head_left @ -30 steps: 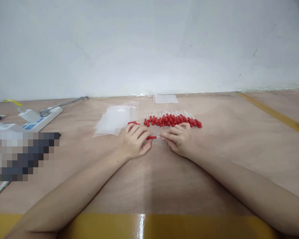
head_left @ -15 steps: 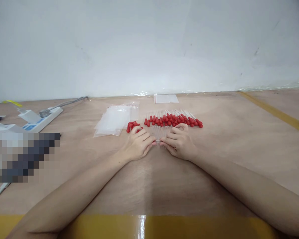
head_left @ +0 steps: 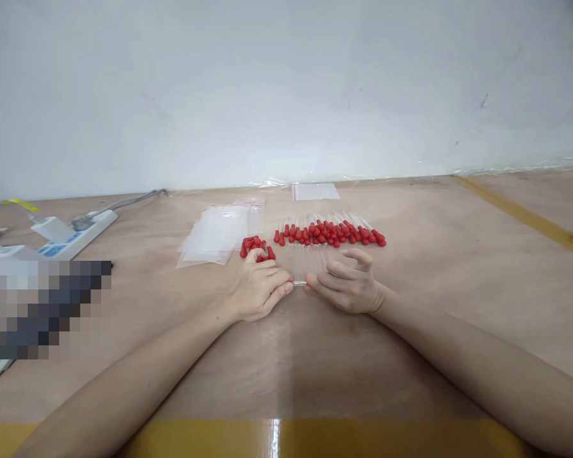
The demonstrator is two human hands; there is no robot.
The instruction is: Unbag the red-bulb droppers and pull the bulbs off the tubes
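A short clear stretch of thin tube (head_left: 299, 284) lies crosswise between my two hands. My left hand (head_left: 262, 289) is closed, its thumb and fingertips pinched at the left end. My right hand (head_left: 346, 286) pinches the other end with thumb and fingertips, its index finger bent up and apart. Just beyond them, several clear tubes (head_left: 308, 259) lie side by side, partly hidden by the right fingers. Behind these is a row of clear droppers with red rubber bulbs (head_left: 334, 232). Loose red bulbs (head_left: 253, 244) are heaped beside my left knuckles.
Clear plastic bags (head_left: 217, 232) are stacked to the left, and another small bag (head_left: 316, 191) lies near the wall. A white power strip (head_left: 93, 230) with plugs and cables stands at the far left. Yellow tape (head_left: 210, 439) runs along the front edge.
Both hands have come slightly nearer to me, and the right has opened its raised fingers a little. More of the clear tubes and loose red bulbs shows. The view has tilted slightly.
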